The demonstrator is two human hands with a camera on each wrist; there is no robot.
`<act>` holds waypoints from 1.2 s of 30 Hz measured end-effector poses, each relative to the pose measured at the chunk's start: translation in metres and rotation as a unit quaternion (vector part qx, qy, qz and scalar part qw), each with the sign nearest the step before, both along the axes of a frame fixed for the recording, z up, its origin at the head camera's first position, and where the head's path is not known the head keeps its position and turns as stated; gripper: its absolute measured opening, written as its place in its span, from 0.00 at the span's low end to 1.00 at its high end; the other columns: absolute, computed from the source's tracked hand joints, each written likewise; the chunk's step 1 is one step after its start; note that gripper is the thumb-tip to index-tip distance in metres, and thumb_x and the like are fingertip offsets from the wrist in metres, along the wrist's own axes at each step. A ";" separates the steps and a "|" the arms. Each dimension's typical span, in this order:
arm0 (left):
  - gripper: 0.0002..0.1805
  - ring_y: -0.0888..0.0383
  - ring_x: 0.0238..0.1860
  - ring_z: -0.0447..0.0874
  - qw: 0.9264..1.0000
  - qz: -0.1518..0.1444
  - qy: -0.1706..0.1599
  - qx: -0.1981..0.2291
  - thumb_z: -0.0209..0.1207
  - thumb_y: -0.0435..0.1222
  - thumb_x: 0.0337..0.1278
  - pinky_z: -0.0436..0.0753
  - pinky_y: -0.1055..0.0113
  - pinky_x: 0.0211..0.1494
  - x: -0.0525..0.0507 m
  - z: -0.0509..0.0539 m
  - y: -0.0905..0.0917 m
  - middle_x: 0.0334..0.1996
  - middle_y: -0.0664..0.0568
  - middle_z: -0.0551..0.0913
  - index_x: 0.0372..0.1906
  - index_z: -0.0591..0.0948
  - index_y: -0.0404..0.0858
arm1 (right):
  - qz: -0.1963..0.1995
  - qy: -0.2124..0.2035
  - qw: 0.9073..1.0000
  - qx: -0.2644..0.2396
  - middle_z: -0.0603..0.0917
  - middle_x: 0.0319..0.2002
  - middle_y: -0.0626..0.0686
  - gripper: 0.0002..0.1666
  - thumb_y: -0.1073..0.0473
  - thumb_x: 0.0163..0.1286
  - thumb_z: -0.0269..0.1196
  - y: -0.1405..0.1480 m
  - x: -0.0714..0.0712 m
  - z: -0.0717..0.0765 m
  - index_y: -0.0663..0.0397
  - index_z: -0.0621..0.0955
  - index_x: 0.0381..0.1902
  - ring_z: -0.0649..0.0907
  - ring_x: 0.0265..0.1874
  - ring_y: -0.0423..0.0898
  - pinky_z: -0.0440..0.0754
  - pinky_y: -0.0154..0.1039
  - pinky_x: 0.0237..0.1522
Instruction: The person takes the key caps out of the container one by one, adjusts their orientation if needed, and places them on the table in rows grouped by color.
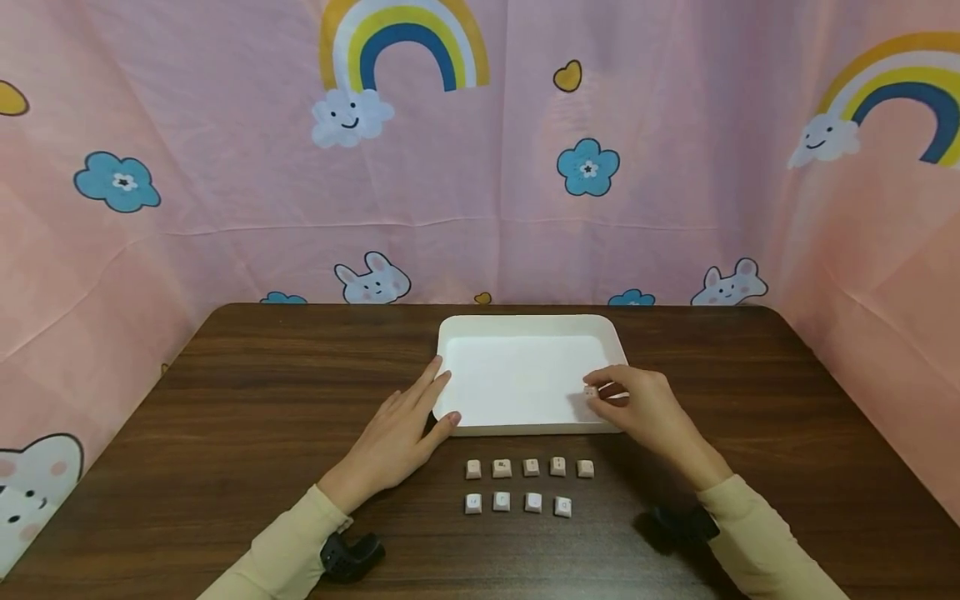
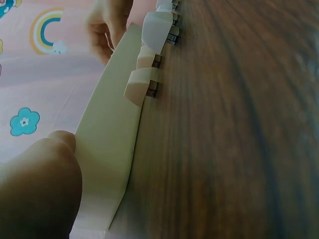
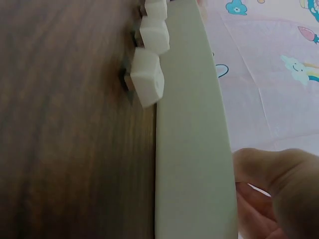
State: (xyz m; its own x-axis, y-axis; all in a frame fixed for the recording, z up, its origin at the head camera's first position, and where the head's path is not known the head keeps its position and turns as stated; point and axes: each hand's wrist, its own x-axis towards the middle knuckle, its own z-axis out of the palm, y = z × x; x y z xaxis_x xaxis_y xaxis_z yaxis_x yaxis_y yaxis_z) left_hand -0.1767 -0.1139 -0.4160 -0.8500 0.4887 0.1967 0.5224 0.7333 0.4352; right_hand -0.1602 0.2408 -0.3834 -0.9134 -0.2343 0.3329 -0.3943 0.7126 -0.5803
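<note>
A white rectangular tray (image 1: 517, 375) lies on the table. Over its right front part, my right hand (image 1: 648, 408) pinches a small pale keycap (image 1: 590, 391) between thumb and fingers. My left hand (image 1: 397, 437) rests against the tray's left side with fingers extended, its thumb near the front left corner. In front of the tray, more keycaps (image 1: 531, 467) form two rows, the nearer one holding a keycap (image 1: 562, 507) at its right end. The right wrist view shows my right hand (image 3: 279, 194) beyond the tray's wall (image 3: 194, 134); the pinched keycap is hidden there.
The dark wooden table (image 1: 300, 392) extends to both sides of the tray. A pink patterned curtain (image 1: 510, 183) hangs behind it and along both sides. Dark wrist devices (image 1: 351, 557) sit under both forearms.
</note>
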 end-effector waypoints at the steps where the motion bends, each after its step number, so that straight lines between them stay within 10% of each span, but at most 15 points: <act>1: 0.39 0.42 0.77 0.61 1.000 0.000 0.000 0.000 0.46 0.58 0.78 0.60 0.32 0.74 0.000 0.000 0.000 0.84 0.50 0.45 0.81 0.57 0.41 | 0.000 0.005 1.000 -0.007 0.90 0.40 0.55 0.12 0.70 0.60 0.74 0.000 0.002 0.000 0.60 0.88 0.43 0.91 0.37 0.50 0.90 0.43 0.38; 24: 0.39 0.42 0.77 0.61 1.000 0.001 0.001 0.000 0.47 0.57 0.78 0.61 0.33 0.74 0.001 0.002 0.000 0.83 0.49 0.47 0.81 0.58 0.40 | 0.084 0.127 0.987 -0.055 0.91 0.36 0.47 0.21 0.73 0.52 0.78 0.022 0.044 -0.008 0.49 0.89 0.42 0.89 0.36 0.36 0.86 0.27 0.35; 36: 0.38 0.41 0.77 0.62 1.000 -0.002 0.002 -0.001 0.47 0.57 0.78 0.61 0.32 0.74 0.000 0.002 0.000 0.83 0.49 0.47 0.81 0.58 0.40 | 0.099 0.083 0.992 0.004 0.90 0.36 0.38 0.20 0.66 0.53 0.79 0.034 0.057 -0.020 0.37 0.88 0.40 0.87 0.34 0.32 0.82 0.24 0.35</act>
